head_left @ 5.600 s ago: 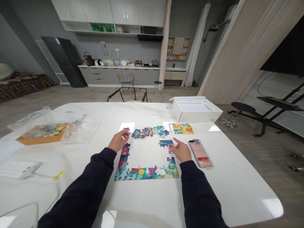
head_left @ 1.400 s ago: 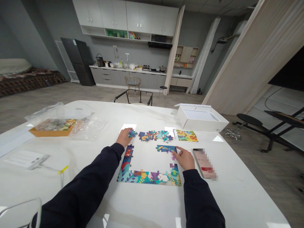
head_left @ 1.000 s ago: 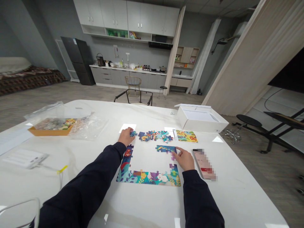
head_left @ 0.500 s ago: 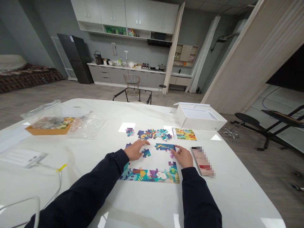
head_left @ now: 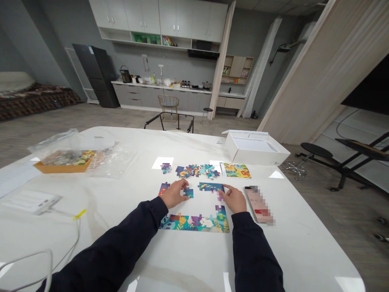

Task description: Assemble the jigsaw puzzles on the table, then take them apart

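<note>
Left hand [head_left: 174, 194] at a blue jigsaw piece [head_left: 189, 193], inside an open frame of joined puzzle sections on a white table [head_left: 306, 247].

The left hand is curled, its fingertips at the piece's edge; whether it pinches the piece or only touches it, I cannot tell. The right hand [head_left: 234, 198] lies open, its fingers on the end of a blue puzzle strip [head_left: 211, 187] that forms the frame's far side. A long jungle-print strip [head_left: 194, 224] runs along the near side, and a short section [head_left: 164, 188] stands just beyond the left hand. Loose pieces [head_left: 196, 171] lie towards the table's far edge, beside a picture card [head_left: 236, 170]. The left wrist hides part of the frame's near-left corner, and the phone [head_left: 258, 205] is pixelated.
</note>
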A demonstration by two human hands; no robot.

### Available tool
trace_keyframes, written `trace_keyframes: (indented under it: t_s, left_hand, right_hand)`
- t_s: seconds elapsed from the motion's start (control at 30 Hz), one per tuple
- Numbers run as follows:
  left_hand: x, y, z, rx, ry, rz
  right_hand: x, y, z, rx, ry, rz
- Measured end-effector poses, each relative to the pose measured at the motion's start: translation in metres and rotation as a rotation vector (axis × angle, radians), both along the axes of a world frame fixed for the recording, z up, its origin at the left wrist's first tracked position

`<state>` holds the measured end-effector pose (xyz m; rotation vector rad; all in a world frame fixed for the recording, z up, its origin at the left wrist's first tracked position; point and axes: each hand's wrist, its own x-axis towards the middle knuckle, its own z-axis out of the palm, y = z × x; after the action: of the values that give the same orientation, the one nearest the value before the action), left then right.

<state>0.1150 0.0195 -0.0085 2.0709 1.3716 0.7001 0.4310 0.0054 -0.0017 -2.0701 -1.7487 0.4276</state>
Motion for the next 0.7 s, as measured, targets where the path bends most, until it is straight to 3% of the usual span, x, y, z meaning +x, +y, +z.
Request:
trace_keyframes:
  t_s: [0.23, 0.43, 0.53, 0.7]
  left_hand:
    - [0.0, -0.007, 0.005, 0.014, -0.076, -0.024]
    - [-0.008, -0.009, 0.01, -0.047, -0.109, -0.12]
    - [-0.009, -0.012, 0.015, -0.073, -0.013, -0.091]
    - [-0.004, -0.019, 0.023, 0.019, 0.221, 0.055]
  right_hand:
    - [-0.002, -0.002, 0.003, 0.003, 0.011, -0.003]
    - [-0.003, -0.002, 0.005, -0.01, 0.017, -0.007]
    - [-0.003, -0.002, 0.005, -0.01, 0.019, -0.006]
    - [-0.002, -0.002, 0.004, -0.022, 0.012, -0.007]
